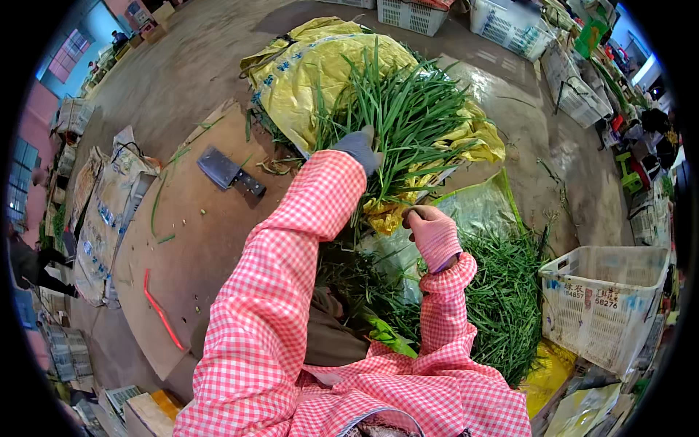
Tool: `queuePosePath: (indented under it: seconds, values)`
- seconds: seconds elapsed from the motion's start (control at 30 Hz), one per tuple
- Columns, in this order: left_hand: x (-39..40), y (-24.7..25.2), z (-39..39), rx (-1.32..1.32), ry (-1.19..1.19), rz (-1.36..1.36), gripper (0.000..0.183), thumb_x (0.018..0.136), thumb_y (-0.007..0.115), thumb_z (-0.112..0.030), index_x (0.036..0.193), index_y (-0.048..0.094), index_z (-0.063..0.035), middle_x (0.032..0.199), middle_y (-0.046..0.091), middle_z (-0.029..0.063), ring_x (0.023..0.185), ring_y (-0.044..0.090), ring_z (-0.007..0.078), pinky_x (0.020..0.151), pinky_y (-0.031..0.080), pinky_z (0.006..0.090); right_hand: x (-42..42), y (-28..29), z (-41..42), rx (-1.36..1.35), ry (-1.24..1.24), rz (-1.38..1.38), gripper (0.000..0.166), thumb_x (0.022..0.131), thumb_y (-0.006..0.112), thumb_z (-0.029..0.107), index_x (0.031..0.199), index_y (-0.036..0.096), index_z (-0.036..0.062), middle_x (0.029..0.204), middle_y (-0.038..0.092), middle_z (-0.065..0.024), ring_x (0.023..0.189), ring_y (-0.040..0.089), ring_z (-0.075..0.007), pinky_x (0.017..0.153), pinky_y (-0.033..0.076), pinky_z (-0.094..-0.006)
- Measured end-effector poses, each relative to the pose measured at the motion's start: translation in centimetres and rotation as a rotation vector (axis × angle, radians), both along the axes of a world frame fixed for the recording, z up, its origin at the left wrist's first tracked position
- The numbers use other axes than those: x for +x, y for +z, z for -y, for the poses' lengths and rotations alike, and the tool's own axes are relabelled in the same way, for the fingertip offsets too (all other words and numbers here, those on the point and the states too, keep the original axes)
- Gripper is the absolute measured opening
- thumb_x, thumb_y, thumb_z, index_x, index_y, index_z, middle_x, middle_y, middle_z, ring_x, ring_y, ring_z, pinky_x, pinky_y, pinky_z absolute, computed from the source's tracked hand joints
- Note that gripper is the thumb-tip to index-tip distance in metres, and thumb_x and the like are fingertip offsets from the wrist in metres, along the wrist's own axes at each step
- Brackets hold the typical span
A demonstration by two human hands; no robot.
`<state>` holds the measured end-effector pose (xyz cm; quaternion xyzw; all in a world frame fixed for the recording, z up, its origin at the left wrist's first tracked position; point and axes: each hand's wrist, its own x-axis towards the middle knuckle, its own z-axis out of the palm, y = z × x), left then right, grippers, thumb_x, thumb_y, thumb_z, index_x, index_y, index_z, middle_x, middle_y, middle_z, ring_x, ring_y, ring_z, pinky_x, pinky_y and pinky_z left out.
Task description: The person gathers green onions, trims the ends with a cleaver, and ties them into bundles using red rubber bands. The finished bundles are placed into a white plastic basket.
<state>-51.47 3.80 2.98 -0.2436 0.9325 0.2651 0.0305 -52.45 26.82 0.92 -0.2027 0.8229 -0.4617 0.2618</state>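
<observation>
My left hand (360,150), in a grey glove, is pressed in among a bunch of long, flat-leaved greens (401,112), its fingers curled on them. The greens lie over a yellow woven sack (311,71). Lower and to the right is my right hand (431,229), in a pink glove that leaves the fingertips bare. Its fingers are bent in close together near the bottom of the bunch; whether a thin leaf is between them, I cannot tell. A cleaver (229,172) with a dark handle lies on a brown board (213,235) to the left.
Cut greens (502,295) are heaped on my right, beside a pale plastic sack (478,202). A white plastic crate (603,300) bearing writing stands beyond them. A red strip (161,308) lies on the board. A person (41,262) is at the far left, near a folded woven sack (106,229).
</observation>
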Motion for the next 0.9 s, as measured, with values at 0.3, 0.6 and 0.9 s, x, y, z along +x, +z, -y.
queuePosePath:
  seconds: [0.3, 0.6, 0.9]
  values:
    - [3.7, 4.1, 3.5, 1.073, 0.332, -0.384, 0.064, 0.083, 0.067, -0.011, 0.134, 0.033, 0.0079, 0.119, 0.053, 0.0174, 0.096, 0.059, 0.0206, 0.080, 0.057, 0.0304, -1.6, -0.7, 2.8, -0.092, 0.060, -0.107, 0.023, 0.083, 0.056, 0.024, 0.092, 0.069, 0.0064, 0.089, 0.066, -0.0141, 0.085, 0.064, -0.0290, 0.075, 0.050, -0.0339]
    - [9.6, -4.8, 12.1, 0.574, 0.202, -0.134, 0.055, 0.073, 0.076, -0.020, 0.118, 0.057, 0.0048, 0.086, 0.066, 0.0118, 0.069, 0.061, 0.0126, 0.060, 0.048, 0.0271, -2.9, -0.9, 4.0, 0.088, 0.136, -0.289, 0.031, 0.082, 0.056, 0.033, 0.095, 0.069, 0.0080, 0.091, 0.067, -0.0142, 0.086, 0.064, -0.0303, 0.078, 0.050, -0.0358]
    - [5.9, -6.2, 8.2, 0.135, 0.188, -0.221, 0.107, 0.063, 0.060, -0.077, 0.123, 0.047, 0.0102, 0.118, 0.053, 0.0341, 0.116, 0.050, 0.0404, 0.097, 0.039, 0.0418, -3.4, 0.4, 7.1, 0.328, 0.210, -0.330, 0.036, 0.084, 0.055, 0.037, 0.096, 0.067, 0.0063, 0.098, 0.065, -0.0172, 0.092, 0.061, -0.0356, 0.082, 0.048, -0.0411]
